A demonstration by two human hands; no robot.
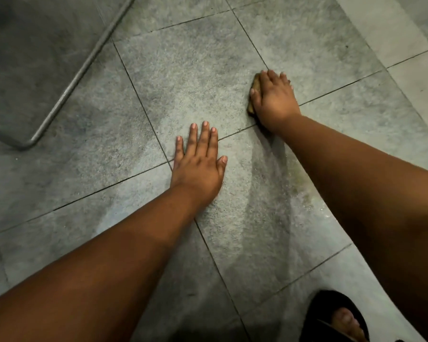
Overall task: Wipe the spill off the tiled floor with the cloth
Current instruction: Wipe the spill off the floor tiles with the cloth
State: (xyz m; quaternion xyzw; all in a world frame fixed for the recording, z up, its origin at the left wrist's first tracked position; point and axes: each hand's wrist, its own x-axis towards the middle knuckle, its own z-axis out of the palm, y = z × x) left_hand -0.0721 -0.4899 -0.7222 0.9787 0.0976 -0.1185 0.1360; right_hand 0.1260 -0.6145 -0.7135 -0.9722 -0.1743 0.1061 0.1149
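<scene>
The small tan-brown folded cloth [254, 91] lies on the grey speckled tiled floor [188, 77], close to a crossing of dark grout lines, mostly covered by the right hand [272, 99]. Only its left edge shows. The right hand presses flat on it, fingers [272, 76] spread over the top; whether they curl round the far edge cannot be determined. A darker wet streak with a faint yellowish tinge [269, 174] runs from the cloth toward the viewer, alongside the right forearm. The left hand [199, 164] rests palm-down on the floor to the left of the streak, its fingers straight and slightly apart, holding nothing. A bent grey metal tube frame [67, 92] stands at upper left. A foot in a black sandal [336, 317] sits at lower right.
</scene>
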